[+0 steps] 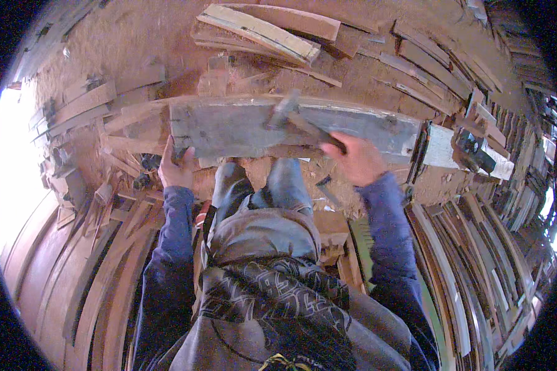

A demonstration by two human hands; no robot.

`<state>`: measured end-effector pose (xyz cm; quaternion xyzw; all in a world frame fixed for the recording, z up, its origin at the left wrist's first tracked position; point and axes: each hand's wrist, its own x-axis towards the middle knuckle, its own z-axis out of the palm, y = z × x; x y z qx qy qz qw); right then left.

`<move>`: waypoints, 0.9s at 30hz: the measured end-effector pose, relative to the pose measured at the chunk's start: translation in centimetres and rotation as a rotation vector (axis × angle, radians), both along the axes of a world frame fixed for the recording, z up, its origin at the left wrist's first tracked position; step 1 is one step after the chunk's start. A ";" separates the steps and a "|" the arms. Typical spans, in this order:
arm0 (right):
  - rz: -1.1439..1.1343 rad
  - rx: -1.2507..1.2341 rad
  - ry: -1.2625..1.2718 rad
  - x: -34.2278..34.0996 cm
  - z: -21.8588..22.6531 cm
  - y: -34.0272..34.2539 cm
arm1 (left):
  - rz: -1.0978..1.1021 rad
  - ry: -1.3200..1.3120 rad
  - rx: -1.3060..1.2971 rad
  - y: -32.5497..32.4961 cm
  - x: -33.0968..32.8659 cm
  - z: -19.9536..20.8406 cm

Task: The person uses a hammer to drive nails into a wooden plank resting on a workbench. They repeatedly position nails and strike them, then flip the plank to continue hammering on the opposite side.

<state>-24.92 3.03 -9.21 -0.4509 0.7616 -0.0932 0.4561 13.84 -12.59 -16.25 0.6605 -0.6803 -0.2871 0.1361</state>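
While in R hand (358, 161), 1 hammer (308, 127)

You can read no text, label, number or sign here; the pale angular outlines on the dark patterned cloth (278, 294) across your front form no legible words.
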 end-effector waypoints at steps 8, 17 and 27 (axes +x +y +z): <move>-0.104 -0.077 0.179 4.1 -0.3 1.5 | 0.039 -0.016 0.025 0.0 -0.1 0.1; -0.495 -0.277 0.271 3.5 -0.4 7.0 | -0.013 0.017 -0.053 0.0 -0.1 0.0; -0.500 -0.373 0.144 11.6 -3.6 5.1 | 0.027 0.007 0.011 -0.1 0.0 -0.1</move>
